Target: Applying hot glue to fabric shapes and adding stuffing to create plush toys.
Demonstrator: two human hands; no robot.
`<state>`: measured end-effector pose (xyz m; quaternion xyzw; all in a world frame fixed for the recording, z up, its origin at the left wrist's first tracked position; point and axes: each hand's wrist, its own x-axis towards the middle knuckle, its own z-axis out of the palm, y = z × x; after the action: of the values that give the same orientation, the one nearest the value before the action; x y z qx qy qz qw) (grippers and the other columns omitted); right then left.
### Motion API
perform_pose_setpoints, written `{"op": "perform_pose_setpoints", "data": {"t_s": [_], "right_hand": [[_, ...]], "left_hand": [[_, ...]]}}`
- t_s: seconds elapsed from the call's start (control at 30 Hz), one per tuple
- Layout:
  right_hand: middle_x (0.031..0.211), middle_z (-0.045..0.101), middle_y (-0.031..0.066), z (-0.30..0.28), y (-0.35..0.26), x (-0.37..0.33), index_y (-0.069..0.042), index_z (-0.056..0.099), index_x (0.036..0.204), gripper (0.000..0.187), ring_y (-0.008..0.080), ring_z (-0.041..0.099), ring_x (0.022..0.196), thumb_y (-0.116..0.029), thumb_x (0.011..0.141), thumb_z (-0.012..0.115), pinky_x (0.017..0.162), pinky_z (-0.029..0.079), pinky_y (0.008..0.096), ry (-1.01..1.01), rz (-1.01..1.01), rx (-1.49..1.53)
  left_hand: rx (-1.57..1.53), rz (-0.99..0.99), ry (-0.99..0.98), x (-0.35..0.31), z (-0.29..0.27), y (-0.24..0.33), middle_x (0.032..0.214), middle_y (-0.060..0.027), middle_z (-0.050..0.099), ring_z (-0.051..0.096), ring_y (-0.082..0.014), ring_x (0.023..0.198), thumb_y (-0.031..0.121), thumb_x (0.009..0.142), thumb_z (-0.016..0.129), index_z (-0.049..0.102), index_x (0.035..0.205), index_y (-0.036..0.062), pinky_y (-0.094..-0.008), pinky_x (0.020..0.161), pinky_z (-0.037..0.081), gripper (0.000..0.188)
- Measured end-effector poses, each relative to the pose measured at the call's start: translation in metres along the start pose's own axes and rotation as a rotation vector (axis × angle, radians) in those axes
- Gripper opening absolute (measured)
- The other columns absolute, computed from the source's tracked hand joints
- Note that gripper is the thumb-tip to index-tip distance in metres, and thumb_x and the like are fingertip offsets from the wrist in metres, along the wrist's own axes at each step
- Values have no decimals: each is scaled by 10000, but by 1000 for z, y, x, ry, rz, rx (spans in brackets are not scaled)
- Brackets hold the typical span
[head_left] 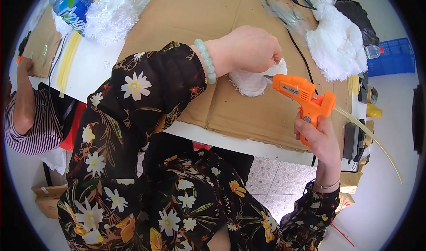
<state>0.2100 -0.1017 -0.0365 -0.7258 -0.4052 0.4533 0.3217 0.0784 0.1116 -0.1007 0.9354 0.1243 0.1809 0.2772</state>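
Observation:
My right hand (316, 133) is wrapped round the handle of an orange hot glue gun (296, 88), with a long clear glue stick (370, 135) trailing from its back end. The gun's nozzle points left and reaches the edge of a white fluffy fabric piece (252, 83) on the cardboard. Over that piece my left hand (248, 48) is closed, knuckles up, gripping its upper part. The fingertips are mostly hidden beneath the hand, so the exact hold is not visible.
A brown cardboard sheet (186, 11) covers the white table. White fluffy material lies in a right-hand pile (337, 42) and a left-hand pile (117, 18). A black cable (296, 45) crosses the cardboard. Yellowish glue sticks (69, 62) lie left, near another person's arm (23, 91).

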Motion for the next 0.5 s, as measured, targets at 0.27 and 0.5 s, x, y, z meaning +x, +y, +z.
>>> {"op": "perform_pose_setpoints", "data": {"t_s": [0.27, 0.5], "right_hand": [[834, 525, 37, 4, 1, -1, -9, 466, 1094, 286, 112, 540, 680, -59, 825, 549, 584, 465, 258, 7, 5, 22], [828, 524, 32, -1, 2, -3, -16, 477, 1076, 281, 104, 535, 680, -73, 817, 568, 585, 461, 257, -21, 7, -35]], "left_hand": [[4, -12, -3, -1, 2, -1, 843, -106, 654, 596, -305, 830, 67, 785, 462, 718, 854, 99, -404, 738, 479, 267], [4, -5, -10, 1, 2, -2, 846, -109, 655, 596, -307, 835, 67, 790, 459, 716, 857, 98, -407, 744, 478, 267]]}}
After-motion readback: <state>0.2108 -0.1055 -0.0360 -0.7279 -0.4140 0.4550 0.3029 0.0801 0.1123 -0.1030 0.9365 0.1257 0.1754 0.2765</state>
